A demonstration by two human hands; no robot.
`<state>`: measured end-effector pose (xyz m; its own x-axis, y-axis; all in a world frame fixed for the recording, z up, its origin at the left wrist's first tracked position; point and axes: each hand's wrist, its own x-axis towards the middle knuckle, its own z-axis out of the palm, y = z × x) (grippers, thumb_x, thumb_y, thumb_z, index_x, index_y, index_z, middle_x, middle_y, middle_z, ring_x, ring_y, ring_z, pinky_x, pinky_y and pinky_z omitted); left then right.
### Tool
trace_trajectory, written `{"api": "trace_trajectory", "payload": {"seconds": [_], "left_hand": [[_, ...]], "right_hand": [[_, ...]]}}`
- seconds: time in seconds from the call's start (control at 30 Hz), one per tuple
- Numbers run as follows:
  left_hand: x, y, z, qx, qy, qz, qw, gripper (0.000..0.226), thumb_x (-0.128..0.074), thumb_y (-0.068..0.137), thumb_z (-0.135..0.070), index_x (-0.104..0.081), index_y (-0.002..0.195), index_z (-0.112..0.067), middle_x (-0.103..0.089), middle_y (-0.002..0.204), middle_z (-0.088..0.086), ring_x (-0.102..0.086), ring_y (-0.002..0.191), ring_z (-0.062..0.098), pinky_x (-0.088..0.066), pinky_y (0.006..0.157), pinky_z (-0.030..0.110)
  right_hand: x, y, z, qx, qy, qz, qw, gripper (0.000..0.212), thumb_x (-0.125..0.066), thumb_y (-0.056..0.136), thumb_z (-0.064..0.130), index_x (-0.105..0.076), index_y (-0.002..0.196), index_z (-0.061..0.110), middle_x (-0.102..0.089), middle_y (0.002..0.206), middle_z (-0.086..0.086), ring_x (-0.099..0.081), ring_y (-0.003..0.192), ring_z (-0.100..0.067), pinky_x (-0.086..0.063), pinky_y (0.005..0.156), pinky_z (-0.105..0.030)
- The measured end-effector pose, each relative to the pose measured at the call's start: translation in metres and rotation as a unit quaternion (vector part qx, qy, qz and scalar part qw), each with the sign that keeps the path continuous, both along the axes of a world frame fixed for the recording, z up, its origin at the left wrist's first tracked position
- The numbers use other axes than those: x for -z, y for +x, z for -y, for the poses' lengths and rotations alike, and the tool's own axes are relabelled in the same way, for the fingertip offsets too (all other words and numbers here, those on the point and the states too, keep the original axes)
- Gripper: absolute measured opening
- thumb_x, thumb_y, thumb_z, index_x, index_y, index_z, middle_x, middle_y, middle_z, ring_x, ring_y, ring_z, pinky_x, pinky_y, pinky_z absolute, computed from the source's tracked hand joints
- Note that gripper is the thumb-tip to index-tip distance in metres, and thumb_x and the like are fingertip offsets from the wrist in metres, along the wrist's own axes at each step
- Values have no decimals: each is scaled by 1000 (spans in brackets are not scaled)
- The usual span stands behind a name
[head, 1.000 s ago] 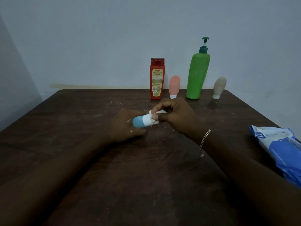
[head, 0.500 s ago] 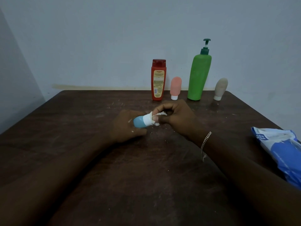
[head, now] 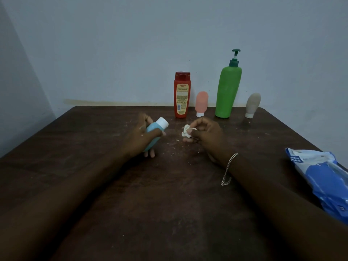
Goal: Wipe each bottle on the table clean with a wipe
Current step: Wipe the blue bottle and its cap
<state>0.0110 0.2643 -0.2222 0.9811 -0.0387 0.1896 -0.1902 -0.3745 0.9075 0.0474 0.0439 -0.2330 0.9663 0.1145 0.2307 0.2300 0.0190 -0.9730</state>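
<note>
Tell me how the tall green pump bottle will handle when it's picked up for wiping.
The green pump bottle is tall on a narrow base, so a high push would likely tip it. Its smooth plastic may slip under a damp wipe. Weight unknown: its opaque body hides the fill.

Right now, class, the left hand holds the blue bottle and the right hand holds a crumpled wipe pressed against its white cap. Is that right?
Not quite. In the head view the crumpled wipe in the right hand is apart from the white cap; the left hand holds the blue bottle.

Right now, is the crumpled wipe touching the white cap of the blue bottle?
Apart. The head view shows bare table between the wipe in the right hand and the cap of the blue bottle in the left hand.
</note>
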Motion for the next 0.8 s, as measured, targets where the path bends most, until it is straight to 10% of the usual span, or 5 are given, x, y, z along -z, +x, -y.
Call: {"api": "trace_trajectory", "payload": {"seconds": [0.53,0.8], "left_hand": [[-56,73,-34,-76,221,120,965,39,-84,76,-22,-60,105,-15,-64,106,4,-70,80,20,-60,63,29],[-65,150,-42,-57,381,91,918,48,-82,78,-26,-61,119,-15,-61,125,11,-59,104,26,-53,80,35]], "right_hand": [[3,7,4,53,29,-20,998,40,-67,84,-8,-62,120,8,-73,103,-11,-73,81,-25,-58,63,-33],[8,15,4,96,45,-10,994,24,-68,80,-10,-71,100,2,-74,89,-14,-73,78,-18,-59,67,-25]]}}
